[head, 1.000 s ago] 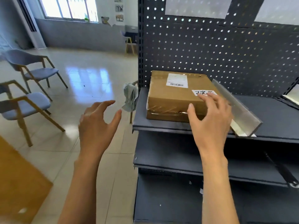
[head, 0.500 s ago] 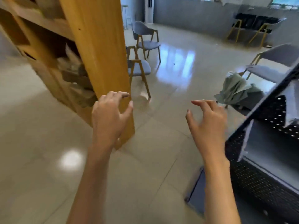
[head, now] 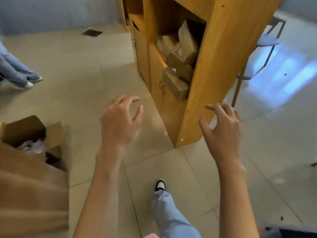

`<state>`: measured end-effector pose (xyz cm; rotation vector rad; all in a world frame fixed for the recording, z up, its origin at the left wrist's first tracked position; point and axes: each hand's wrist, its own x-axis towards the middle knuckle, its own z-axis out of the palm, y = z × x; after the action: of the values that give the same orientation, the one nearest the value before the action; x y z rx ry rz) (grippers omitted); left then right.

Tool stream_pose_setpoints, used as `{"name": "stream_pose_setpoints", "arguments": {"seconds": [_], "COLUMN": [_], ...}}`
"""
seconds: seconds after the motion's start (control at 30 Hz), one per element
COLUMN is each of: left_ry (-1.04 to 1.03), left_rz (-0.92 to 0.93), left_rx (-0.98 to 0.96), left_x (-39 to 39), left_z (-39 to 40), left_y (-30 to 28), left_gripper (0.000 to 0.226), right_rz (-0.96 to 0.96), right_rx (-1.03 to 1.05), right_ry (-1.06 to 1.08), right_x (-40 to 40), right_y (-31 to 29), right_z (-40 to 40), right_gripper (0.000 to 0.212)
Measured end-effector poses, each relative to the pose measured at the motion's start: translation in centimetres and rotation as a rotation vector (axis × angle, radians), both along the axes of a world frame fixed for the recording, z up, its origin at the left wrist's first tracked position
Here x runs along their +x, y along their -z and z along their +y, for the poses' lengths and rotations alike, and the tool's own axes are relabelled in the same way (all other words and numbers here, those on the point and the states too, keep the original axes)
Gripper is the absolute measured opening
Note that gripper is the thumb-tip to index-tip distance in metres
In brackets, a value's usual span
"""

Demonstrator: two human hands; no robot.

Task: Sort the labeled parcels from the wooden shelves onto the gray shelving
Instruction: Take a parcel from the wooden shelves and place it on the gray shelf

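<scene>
So the wooden shelves [head: 221,62] stand straight ahead on the floor [head: 85,79], with a pile of parcels [head: 178,62] stacked inside the open compartment. Both hands are up in front holding nothing: left hand [head: 120,122] in front of the shelf's face, right hand [head: 223,127] by its near corner. An open cardboard box [head: 30,133] sits low on the left. A chair [head: 264,47] is behind the shelves, off right. Another person's legs [head: 15,71] are far left.

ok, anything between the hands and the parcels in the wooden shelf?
For the right hand, yes: the shelf's side panel stands between it and the parcels. The left hand faces the open front with only bare floor between. Both hands hold nothing.
</scene>
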<state>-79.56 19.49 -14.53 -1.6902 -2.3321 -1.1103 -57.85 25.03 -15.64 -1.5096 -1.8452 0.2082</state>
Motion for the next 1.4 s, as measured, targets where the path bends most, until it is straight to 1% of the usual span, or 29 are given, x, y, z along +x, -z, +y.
{"name": "stream_pose_setpoints", "arguments": {"seconds": [0.07,0.2,0.4,0.57,0.7,0.8,0.9,1.13,1.27,1.4], "left_ry": [-0.056,-0.14,-0.192,-0.236,-0.22,-0.161,-0.034,0.342,0.566,0.776], "left_rz": [-0.003,0.043,0.112,0.1,0.089,0.086,0.077,0.161,0.183,0.099], "left_rx": [-0.017,-0.023,0.019,-0.005,-0.004,0.009,-0.016,0.012,0.061,0.015], "left_x": [-2.7,-8.0,-15.9,-21.0,-25.3,-28.8,-32.3,-38.5,-39.1,-36.7], "left_z": [1.8,6.6,13.7,18.3,23.1,28.0,33.4,45.5,50.0,51.9], "left_y": [0.2,-0.7,-3.0,-1.7,-0.4,0.3,0.6,-1.4,-1.3,-0.8], "left_gripper": [0.033,0.023,0.033,0.031,0.028,0.026,0.023,0.025,0.024,0.025], "right_rz": [0.003,0.018,0.012,-0.05,-0.08,-0.105,-0.09,0.007,0.055,0.087], "right_rx": [0.005,0.001,0.033,0.01,-0.009,-0.041,-0.087,-0.11,-0.142,-0.13], "right_ry": [-0.059,-0.157,-0.251,-0.303,-0.289,-0.212,-0.085,0.34,0.561,0.762], "right_x": [-3.2,-10.0,-19.2,-25.3,-29.2,-31.7,-34.1,-39.7,-41.3,-41.0], "right_y": [0.4,0.5,-0.9,-0.3,0.4,1.1,1.7,0.6,0.3,0.6], "right_z": [2.9,9.4,18.6,23.3,27.1,30.4,33.6,37.7,37.1,35.0], "right_gripper": [0.025,0.025,0.028,0.026,0.025,0.025,0.026,0.028,0.029,0.029]}}
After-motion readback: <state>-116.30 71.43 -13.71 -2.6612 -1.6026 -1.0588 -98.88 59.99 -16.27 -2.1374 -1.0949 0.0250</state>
